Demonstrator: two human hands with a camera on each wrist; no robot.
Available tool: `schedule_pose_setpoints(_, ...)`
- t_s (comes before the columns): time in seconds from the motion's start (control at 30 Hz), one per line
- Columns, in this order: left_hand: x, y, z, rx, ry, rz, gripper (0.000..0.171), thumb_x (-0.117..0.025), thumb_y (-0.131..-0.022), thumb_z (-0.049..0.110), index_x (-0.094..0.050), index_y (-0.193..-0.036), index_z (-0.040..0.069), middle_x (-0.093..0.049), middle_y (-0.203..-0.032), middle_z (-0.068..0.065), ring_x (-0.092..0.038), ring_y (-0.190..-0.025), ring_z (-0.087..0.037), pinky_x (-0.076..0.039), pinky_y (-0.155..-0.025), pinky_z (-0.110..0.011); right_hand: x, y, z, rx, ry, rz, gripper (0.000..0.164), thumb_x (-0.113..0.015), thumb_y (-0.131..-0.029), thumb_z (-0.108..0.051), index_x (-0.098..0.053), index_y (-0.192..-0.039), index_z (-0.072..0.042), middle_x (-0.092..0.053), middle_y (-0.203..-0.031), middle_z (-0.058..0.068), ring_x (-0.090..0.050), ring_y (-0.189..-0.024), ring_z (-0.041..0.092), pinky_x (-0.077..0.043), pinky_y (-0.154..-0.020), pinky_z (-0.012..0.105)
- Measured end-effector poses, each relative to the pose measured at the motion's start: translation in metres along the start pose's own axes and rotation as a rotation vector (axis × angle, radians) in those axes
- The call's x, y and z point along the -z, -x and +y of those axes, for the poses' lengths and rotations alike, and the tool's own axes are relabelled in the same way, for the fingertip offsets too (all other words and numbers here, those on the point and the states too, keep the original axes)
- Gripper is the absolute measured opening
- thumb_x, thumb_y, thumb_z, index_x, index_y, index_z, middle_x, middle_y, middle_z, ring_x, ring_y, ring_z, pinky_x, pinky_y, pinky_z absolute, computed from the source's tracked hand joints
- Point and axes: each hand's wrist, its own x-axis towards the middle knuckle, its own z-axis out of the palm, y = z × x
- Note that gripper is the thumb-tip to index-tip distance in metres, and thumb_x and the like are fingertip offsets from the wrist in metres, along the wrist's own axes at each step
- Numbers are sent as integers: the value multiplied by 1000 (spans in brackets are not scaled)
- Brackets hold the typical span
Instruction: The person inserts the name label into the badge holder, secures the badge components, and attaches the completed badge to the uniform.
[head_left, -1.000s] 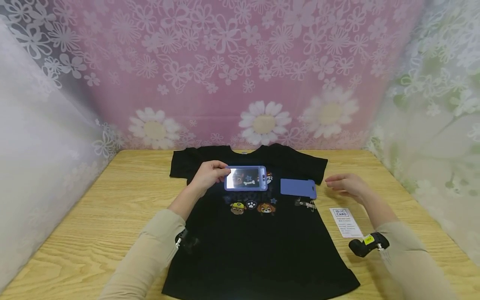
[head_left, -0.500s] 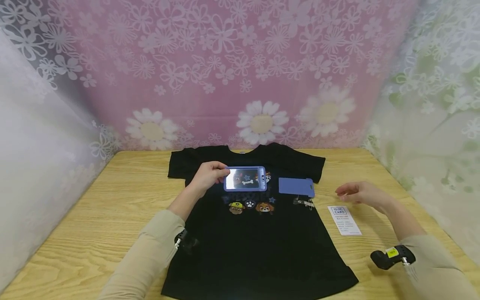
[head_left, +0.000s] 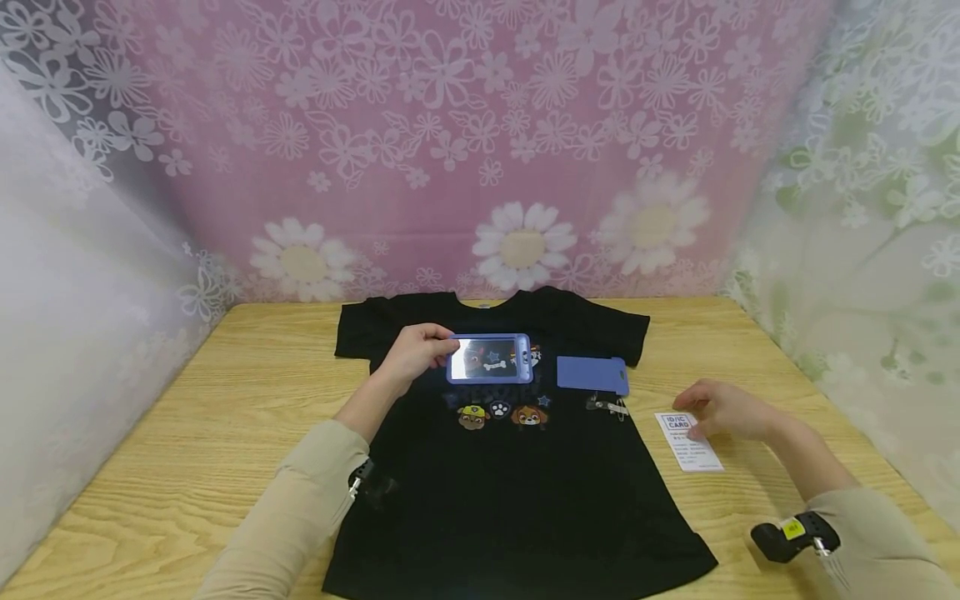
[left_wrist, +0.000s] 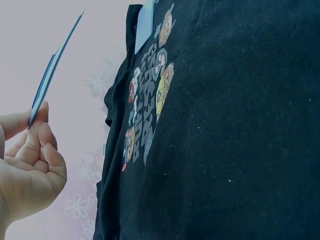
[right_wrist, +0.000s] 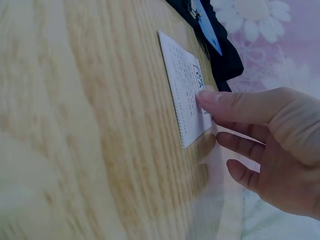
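Observation:
My left hand (head_left: pixel 416 357) pinches the left end of a blue card holder (head_left: pixel 489 359) with a clear window, above the black T-shirt (head_left: pixel 517 500). In the left wrist view this holder (left_wrist: pixel 52 72) appears edge-on between thumb and fingers. On the right, my right hand (head_left: pixel 731 411) reaches over a white card (head_left: pixel 692 452) printed "ID/IC CARD", lying on the wooden table. The right wrist view has the thumb at the face of the card (right_wrist: pixel 182 95), with the other fingers extended beyond its edge. Whether they touch its underside is hidden.
A blue cover plate (head_left: pixel 591 375) lies on the shirt's right side, with a small metal clip and pin (head_left: pixel 611 407) just below it. Cartoon dog prints decorate the shirt. Floral curtains (head_left: pixel 480 125) stand behind and beside the wooden table (head_left: pixel 247 433).
My right hand has drawn back rightward from beside the cover plate, then come down to the white card. The left hand and the card holder stay nearly still.

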Motion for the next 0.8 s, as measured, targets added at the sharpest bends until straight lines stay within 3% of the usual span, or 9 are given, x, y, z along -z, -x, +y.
schedule_pose_setpoints(0.4, 1, 2, 1, -3, -3, -9, 19, -61, -89, 12, -64, -99, -3, -59, -85, -9, -54, -72, -19, -45, -77, -43, -4, 2, -5, -44, -6, 9, 42, -77, -72, -8, -58, -106, 7, -55, -93, 6, -48, -83, 20, -42, -69, 28)
schedule_pose_setpoints(0.8, 2, 2, 1, 6, -8, -9, 19, -62, -88, 13, -64, -99, -3, -60, -84, -8, -54, -70, -18, -45, -76, -42, -5, 5, 1, -35, -20, 10, 31, -74, -76, -14, -61, -99, 3, -54, -88, 4, -43, -79, 18, -37, -67, 27)
